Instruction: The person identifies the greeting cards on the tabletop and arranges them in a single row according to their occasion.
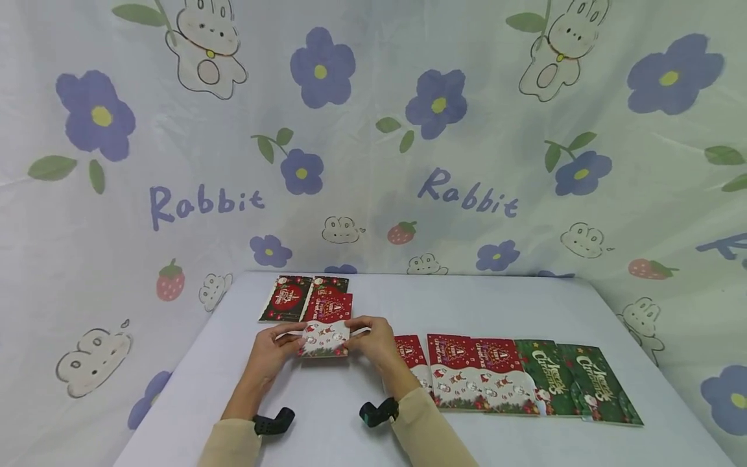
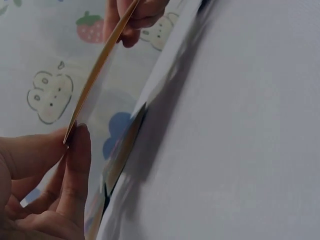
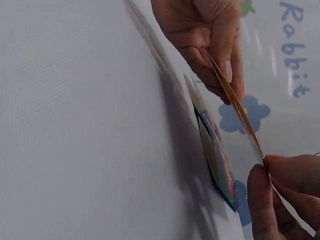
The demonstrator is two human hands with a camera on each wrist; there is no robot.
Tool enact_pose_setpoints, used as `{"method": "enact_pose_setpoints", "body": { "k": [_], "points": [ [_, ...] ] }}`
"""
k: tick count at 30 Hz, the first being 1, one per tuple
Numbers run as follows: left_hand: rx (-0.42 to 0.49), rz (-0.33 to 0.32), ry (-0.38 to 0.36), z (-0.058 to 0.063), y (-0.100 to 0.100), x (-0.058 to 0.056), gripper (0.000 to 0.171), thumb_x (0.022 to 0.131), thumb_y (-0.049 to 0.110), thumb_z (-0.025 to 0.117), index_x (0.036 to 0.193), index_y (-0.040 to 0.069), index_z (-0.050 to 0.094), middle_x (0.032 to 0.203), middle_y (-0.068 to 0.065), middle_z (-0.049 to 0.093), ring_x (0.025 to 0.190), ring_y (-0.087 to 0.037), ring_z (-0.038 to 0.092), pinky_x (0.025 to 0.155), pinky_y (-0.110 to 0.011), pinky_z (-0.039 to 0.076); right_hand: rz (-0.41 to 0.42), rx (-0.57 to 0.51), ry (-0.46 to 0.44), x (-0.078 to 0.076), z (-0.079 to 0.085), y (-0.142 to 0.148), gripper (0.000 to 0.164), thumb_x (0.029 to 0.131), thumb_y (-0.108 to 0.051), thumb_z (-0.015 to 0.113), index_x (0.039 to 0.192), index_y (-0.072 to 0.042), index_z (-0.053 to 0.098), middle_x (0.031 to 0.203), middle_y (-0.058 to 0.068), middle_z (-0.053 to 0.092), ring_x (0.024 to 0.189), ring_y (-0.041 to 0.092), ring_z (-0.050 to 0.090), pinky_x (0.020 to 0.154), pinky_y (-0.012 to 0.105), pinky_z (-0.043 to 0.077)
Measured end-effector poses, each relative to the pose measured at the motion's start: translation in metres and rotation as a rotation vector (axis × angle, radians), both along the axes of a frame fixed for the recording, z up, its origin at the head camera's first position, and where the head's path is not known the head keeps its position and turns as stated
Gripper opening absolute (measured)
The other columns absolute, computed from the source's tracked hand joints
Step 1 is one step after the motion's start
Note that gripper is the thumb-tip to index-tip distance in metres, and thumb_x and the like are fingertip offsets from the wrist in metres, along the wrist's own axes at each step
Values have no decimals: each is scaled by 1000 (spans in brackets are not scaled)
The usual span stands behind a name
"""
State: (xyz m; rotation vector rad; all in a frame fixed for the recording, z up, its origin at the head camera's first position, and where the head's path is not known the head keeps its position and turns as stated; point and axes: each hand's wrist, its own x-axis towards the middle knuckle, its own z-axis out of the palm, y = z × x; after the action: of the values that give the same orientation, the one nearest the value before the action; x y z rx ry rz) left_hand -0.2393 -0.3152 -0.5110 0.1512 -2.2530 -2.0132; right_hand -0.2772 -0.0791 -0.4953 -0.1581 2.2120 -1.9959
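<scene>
Both hands hold one Christmas card (image 1: 325, 338), red at the top and white with small Santa figures below. My left hand (image 1: 274, 350) pinches its left edge between thumb and fingers. At the opposite edge, my right hand (image 1: 376, 344) pinches it the same way. Both wrist views catch the card (image 2: 97, 70) nearly edge-on, raised above the table, with a brownish inner side. Just behind it lie two dark Christmas cards, the left one (image 1: 286, 298) in full view. The held card partly covers the right one (image 1: 332, 283).
To the right, a row of cards lies on the white table (image 1: 525, 311): red-and-white cards (image 1: 455, 373), then overlapping green ones (image 1: 601, 383). My right forearm partly hides another red card (image 1: 411, 353). A rabbit-print curtain (image 1: 373, 130) hangs behind the table.
</scene>
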Motion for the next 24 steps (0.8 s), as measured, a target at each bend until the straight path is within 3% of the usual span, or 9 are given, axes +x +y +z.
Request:
{"method": "enact_pose_setpoints", "body": {
  "k": [9,18,24],
  "points": [
    [-140,18,39,8,18,-17,32,94,-4,75,126,-6,72,120,-20,69,97,-14,66,77,-20,56,-60,73,-25,-10,4,13,39,77,8,85,111,-9,80,106,5,70,81,15,66,67,28,51],
    [-288,52,67,23,49,-59,26,90,-7,77,116,-4,77,100,-17,74,89,-19,65,69,-17,52,-134,144,25,-37,14,31,35,81,4,85,113,-8,79,108,7,69,84,18,65,73,31,55],
    [-429,50,60,25,59,-82,23,91,-5,77,113,-1,79,96,-14,74,88,-24,68,68,-22,53,-135,214,25,-56,18,36,35,82,4,85,114,-6,78,109,8,69,91,20,63,82,35,56]
  ]
}}
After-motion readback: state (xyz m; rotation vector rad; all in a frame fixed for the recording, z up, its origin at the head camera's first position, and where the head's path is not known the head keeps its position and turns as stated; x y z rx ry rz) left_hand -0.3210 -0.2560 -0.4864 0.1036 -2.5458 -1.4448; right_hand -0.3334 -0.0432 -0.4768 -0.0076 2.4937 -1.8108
